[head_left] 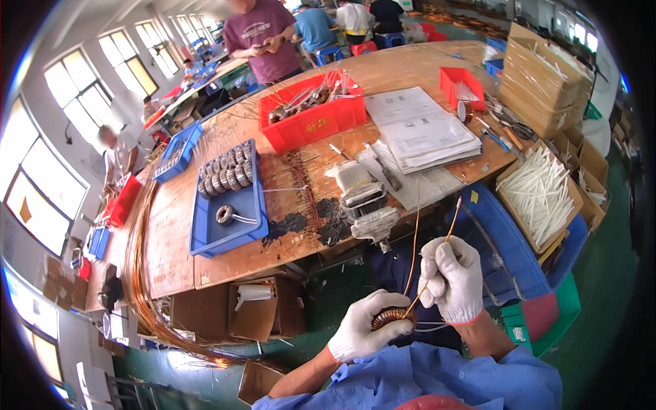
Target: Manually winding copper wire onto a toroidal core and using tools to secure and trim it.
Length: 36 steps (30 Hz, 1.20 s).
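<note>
Both of my hands wear white knit gloves. My left hand [365,324] is closed around a ring-shaped coil [392,315] wound with copper wire, held in front of my lap. Between the fingers of my right hand [451,279] is pinched a stiff copper wire [454,220], which runs from the coil up past the fingertips. Another length of wire [415,253] rises from the coil beside it. A pale lead trails from the coil under my right wrist. Just beyond my hands, a metal bench vise [365,198] is fixed at the table edge.
A blue tray [229,242] holds rows of wound coils and one apart. Behind it stands a red bin [314,126] of parts. Papers [424,130] lie right of it. A box of white tubes [540,195] is at right. Long copper wires [140,253] hang over the left side.
</note>
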Available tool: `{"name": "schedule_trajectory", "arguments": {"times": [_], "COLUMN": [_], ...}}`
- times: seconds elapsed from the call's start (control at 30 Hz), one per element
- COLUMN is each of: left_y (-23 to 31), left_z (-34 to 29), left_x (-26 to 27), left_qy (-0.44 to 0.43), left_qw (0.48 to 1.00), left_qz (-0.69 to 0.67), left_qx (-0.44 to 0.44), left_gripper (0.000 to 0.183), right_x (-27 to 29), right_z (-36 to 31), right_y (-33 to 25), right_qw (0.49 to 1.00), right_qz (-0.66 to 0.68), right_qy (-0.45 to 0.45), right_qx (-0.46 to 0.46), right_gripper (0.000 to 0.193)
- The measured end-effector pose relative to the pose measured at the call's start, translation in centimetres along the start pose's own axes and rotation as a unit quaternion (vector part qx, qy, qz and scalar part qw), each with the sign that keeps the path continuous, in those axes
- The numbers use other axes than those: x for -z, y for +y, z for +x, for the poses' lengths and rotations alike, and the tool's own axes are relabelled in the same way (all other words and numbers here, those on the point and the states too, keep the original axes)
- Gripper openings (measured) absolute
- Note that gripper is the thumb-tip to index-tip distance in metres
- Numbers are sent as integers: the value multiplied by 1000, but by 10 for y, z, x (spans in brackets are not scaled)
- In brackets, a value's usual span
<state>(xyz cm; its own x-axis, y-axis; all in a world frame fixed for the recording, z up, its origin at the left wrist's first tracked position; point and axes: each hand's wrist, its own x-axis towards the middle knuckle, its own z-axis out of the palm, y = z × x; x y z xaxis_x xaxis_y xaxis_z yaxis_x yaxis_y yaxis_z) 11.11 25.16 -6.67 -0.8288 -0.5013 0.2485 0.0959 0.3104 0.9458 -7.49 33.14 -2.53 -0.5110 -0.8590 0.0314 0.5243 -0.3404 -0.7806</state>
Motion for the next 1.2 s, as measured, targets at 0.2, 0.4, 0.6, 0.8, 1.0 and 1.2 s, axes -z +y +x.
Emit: {"name": "schedule_trajectory", "arguments": {"times": [0.2, 0.4, 0.6, 0.8, 1.0, 1.2], "left_y": [-11, -29, -30, -22, -23, -15], "left_z": [9, -7, -10, -3, -4, -5], "left_x": [0, -7, -8, -2, -2, -4], "left_qy": [3, 35, 11, 45, 49, 32], "left_qw": [1000, 993, 988, 987, 978, 984], "left_qz": [5, -60, -85, -81, -126, -113], "left_qx": [26, 100, 126, 131, 160, 137], "left_gripper": [38, 39, 41, 42, 43, 43], "right_x": [5, 16, 31, 21, 19, 22], "right_z": [15, 14, 17, 40, 34, 31], "right_y": [-9, -28, -25, -32, -49, -42], "right_qw": [1000, 991, 993, 987, 981, 995], "right_qz": [-26, -115, -82, -64, -128, -9], "right_qy": [-13, -51, -75, -142, -141, -94], "right_qx": [-9, 38, 50, 48, 26, 33], "right_gripper": [27, 21, 16, 11, 24, 19]}}
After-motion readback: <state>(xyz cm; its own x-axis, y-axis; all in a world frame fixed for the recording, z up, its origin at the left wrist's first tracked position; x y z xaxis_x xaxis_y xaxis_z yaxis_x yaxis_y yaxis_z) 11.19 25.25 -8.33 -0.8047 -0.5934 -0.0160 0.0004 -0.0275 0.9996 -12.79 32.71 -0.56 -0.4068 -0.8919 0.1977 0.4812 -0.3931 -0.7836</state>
